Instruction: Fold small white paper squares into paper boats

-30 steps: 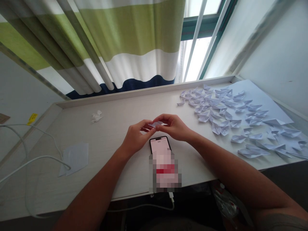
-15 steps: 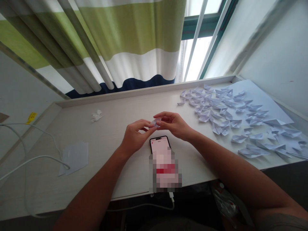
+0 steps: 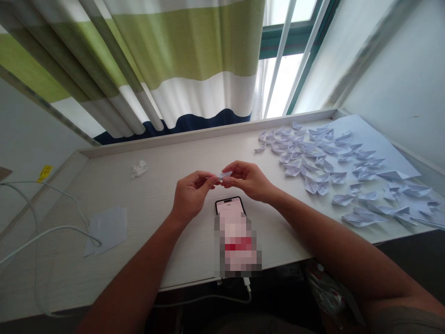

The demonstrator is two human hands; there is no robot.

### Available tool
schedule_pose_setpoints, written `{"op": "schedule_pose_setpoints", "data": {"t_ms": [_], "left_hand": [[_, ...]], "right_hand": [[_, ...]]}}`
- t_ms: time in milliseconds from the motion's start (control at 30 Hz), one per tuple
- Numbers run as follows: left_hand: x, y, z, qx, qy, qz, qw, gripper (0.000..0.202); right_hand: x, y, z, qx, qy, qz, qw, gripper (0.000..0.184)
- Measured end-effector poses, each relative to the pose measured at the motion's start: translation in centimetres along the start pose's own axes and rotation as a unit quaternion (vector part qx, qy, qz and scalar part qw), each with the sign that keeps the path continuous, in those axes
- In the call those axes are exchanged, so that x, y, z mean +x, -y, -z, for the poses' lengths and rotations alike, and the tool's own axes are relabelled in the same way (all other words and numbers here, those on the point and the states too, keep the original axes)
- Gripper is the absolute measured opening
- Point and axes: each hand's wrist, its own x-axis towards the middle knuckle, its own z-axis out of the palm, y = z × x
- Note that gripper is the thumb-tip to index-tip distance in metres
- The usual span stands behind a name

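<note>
A small folded white paper boat (image 3: 223,175) is pinched between both hands above the white desk. My left hand (image 3: 192,191) grips its left end between thumb and fingers. On the other end, my right hand (image 3: 247,180) closes thumb and fingertips. The fingers hide part of its folds. Just below the hands lies a phone (image 3: 231,206) with a lit screen, its lower part blurred out. Many folded paper boats (image 3: 316,183) cover the right side of the desk.
White paper sheets (image 3: 108,231) lie at the left beside white cables (image 3: 62,227). A crumpled tissue (image 3: 139,169) sits farther back. Large white paper (image 3: 375,139) lies under some boats. A charging cable (image 3: 247,285) hangs from the phone over the front edge.
My hands have drawn slightly apart, and the paper boat between them now looks wider and flatter. My left hand has shifted a little left. The view has moved slightly.
</note>
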Motion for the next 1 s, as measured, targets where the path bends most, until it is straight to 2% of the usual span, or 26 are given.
{"op": "schedule_pose_setpoints", "data": {"t_ms": [200, 333, 433, 667, 767, 900, 1000], "left_hand": [[0.0, -0.3, -0.6, -0.072, -0.018, 0.03, 0.997, 0.025], [0.1, -0.3, -0.4, -0.058, 0.024, 0.086, 0.994, 0.036], [0.2, -0.3, -0.3, -0.059, 0.053, 0.108, 0.991, 0.033], [0.1, -0.7, -0.3, -0.08, 0.074, 0.114, 0.987, 0.028], [-0.1, -0.8, -0.8, -0.079, 0.061, 0.119, 0.988, 0.031], [0.0, -1.4, -1.8, -0.062, 0.012, 0.092, 0.994, 0.032], [0.7, -2.8, -2.2, -0.058, 0.027, 0.076, 0.995, 0.034]], "right_hand": [[0.0, -0.2, -0.5, 0.015, -0.053, 0.051, 0.997, 0.036], [0.0, -0.3, -0.7, 0.016, -0.067, 0.055, 0.996, 0.034], [-0.1, -0.4, -0.6, 0.004, -0.065, 0.052, 0.997, 0.031], [-0.2, -0.4, -0.5, -0.054, -0.029, 0.051, 0.997, 0.023], [-0.1, -0.1, -0.6, -0.059, -0.048, 0.058, 0.995, 0.026], [0.2, 0.7, -0.7, -0.041, -0.036, 0.005, 0.998, 0.034], [0.4, 1.8, -0.3, -0.014, -0.064, 0.034, 0.997, 0.036]]}}
